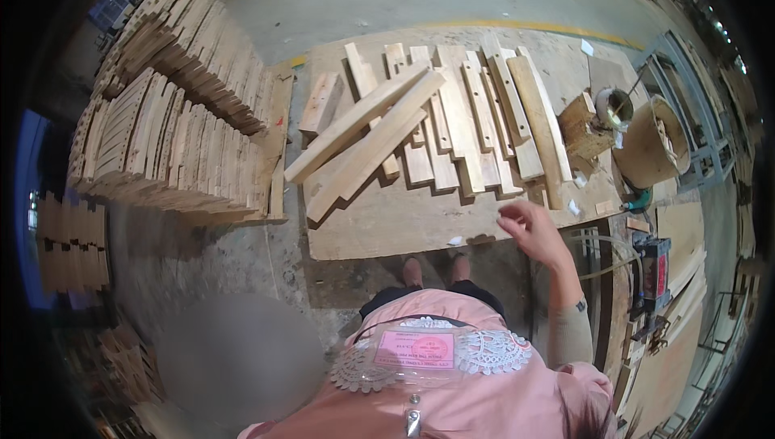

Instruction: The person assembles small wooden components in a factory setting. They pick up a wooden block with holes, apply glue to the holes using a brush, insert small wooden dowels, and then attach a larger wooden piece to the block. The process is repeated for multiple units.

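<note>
My right hand (pixel 529 231) hovers over the near edge of a plywood-topped table (pixel 363 237), its fingers loosely bent and somewhat apart. I see nothing in it. Just beyond it, several pale wooden bars (pixel 460 128) lie side by side in a loose row, some with drilled holes. Across the row's left part, a long wooden bar (pixel 355 124) and another long bar (pixel 383 144) rest at a slant, their far ends meeting. A shorter wood block (pixel 320 104) sits at the table's left. My left hand does not show; a grey blur covers the lower left.
Tall stacks of wooden slats (pixel 178 132) stand left of the table. At its right are a wood block (pixel 583 124), a tin can (pixel 613 108) and a round brown bin (pixel 655 144). A dark device with a red panel (pixel 655 269) stands at my right, near a hose (pixel 609 265).
</note>
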{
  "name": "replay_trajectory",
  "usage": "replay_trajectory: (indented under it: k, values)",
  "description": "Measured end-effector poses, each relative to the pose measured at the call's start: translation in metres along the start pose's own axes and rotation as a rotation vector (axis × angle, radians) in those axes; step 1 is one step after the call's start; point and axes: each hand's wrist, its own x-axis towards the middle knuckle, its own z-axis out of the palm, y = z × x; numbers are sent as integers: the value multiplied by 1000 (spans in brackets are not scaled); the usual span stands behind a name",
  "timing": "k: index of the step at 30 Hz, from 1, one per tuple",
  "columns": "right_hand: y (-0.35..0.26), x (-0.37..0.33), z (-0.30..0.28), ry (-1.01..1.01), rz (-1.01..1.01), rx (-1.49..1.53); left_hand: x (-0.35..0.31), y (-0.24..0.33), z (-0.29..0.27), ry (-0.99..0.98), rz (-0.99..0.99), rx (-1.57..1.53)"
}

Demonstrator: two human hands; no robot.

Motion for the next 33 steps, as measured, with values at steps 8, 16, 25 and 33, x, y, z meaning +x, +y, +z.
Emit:
replay_trajectory:
  k: [8,16,25,33]
  values:
    - [-8,87,0,298,-63,-165,34,240,-71,497,929,159]
    - [10,106,3,232,-57,-137,109,418,25,963,1022,927]
    - [66,39,-45,188,68,340,151,495,-6,602,605,851]
    - [77,84,-60,170,-59,235,162,522,19,684,385,824]
